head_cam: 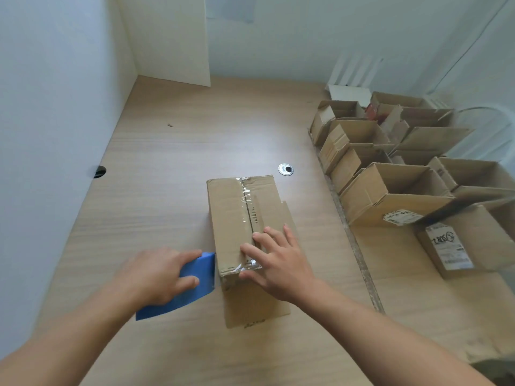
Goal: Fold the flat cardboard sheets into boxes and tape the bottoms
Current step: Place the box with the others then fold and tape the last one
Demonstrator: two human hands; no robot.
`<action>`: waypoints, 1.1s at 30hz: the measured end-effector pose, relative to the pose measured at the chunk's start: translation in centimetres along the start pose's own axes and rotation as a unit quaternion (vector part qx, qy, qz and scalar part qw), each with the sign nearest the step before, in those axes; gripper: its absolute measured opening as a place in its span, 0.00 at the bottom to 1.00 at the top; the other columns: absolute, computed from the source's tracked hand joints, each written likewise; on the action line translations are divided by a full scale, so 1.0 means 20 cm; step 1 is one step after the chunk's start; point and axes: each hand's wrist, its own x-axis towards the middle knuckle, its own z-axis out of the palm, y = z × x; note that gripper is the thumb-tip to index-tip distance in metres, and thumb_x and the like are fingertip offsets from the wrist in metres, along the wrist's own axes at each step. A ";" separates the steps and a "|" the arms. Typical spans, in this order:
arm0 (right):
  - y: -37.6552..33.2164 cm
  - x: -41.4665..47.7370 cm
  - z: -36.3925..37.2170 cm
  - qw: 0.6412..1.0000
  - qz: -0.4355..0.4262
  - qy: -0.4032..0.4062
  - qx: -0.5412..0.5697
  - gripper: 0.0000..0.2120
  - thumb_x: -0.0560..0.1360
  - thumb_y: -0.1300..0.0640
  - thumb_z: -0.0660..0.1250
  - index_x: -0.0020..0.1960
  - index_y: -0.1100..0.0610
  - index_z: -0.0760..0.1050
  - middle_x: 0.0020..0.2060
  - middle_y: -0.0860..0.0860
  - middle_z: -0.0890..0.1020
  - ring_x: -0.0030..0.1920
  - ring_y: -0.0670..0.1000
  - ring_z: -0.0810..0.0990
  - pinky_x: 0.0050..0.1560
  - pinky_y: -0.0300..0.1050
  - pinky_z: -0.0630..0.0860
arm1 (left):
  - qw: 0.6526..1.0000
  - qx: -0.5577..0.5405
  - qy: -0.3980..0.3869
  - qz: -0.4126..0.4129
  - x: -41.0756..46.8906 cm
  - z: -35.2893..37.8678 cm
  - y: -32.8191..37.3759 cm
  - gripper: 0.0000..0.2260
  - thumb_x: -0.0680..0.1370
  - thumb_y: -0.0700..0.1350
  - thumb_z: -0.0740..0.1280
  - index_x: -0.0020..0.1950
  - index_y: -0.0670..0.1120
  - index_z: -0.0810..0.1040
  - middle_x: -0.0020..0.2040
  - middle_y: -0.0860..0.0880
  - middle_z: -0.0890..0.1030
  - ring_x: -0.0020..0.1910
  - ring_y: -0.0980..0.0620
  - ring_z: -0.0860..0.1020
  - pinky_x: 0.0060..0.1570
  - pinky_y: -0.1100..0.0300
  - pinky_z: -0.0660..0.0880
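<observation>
Box [237, 213] under flat right hand [278, 263]; left hand [156, 274] grips blue tool [204, 270] (beside box).

Under the fingers [262, 240] of your right hand [278, 263], the box [234, 218] is matt brown cardboard, its seam sealed with clear, glossy, wrinkled tape [246, 190]. Your left hand [158, 274] curls around a smooth blue tool [198, 291], apparently plastic. Beyond your fingertips, the table [167, 176] shows pale, matt wood grain and a shiny metal grommet [285, 169]. Right of your fingers, open boxes [367, 201] in dull cardboard carry white paper labels [401, 217].
</observation>
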 end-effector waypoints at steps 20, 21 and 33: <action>-0.24 0.11 0.03 0.995 0.042 -0.062 0.060 0.27 0.70 0.36 0.61 0.67 0.43 0.72 0.69 0.53 0.72 0.72 0.58 0.70 0.67 0.71 0.66 | 0.963 -0.193 0.084 -0.170 -0.06 0.15 -0.17 0.25 0.75 0.65 0.63 0.72 0.70 0.64 0.54 0.60 0.80 0.50 0.54 0.78 0.48 0.55 0.77; -0.27 0.12 0.02 0.994 0.059 -0.059 0.070 0.27 0.69 0.34 0.61 0.66 0.43 0.71 0.69 0.52 0.71 0.73 0.58 0.67 0.68 0.72 0.62 | 0.960 -0.200 0.091 -0.174 -0.06 0.15 -0.17 0.25 0.75 0.65 0.63 0.72 0.70 0.64 0.54 0.60 0.80 0.49 0.54 0.78 0.47 0.55 0.77; -0.29 0.12 0.02 0.987 0.121 -0.030 0.105 0.18 0.69 0.51 0.66 0.58 0.47 0.70 0.63 0.49 0.71 0.71 0.55 0.69 0.72 0.68 0.56 | 0.948 -0.230 0.132 -0.175 -0.08 0.08 -0.12 0.23 0.75 0.63 0.64 0.71 0.71 0.65 0.48 0.60 0.80 0.46 0.56 0.77 0.46 0.55 0.77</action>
